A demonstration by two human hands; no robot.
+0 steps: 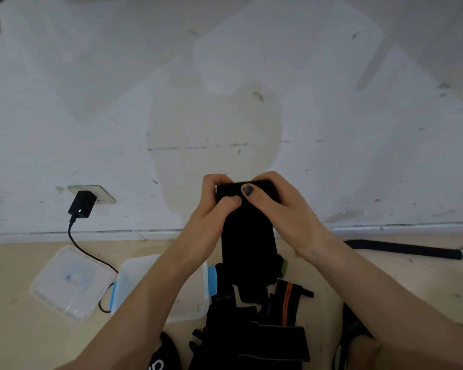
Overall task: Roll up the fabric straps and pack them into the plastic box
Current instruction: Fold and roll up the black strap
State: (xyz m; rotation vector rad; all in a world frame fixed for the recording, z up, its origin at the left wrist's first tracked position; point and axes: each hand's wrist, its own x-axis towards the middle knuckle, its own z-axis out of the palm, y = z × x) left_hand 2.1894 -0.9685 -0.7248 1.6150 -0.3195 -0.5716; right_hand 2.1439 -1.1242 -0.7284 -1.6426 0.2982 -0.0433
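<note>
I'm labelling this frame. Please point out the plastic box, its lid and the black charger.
plastic box [204, 303], head view, near right rim.
lid [72, 283], head view, middle of the flat top.
black charger [83, 205], head view, front face.

Just below centre, the left hand [214, 201] and right hand [275, 201] pinch the rolled top end of a black fabric strap [247, 244], whose free length hangs toward the heap of black straps [254, 332] at 6 o'clock. At 7 o'clock lie the open plastic box [198, 305] and its lid [70, 283]. At 9 o'clock a black charger [82, 204] sits in a wall socket.
</note>
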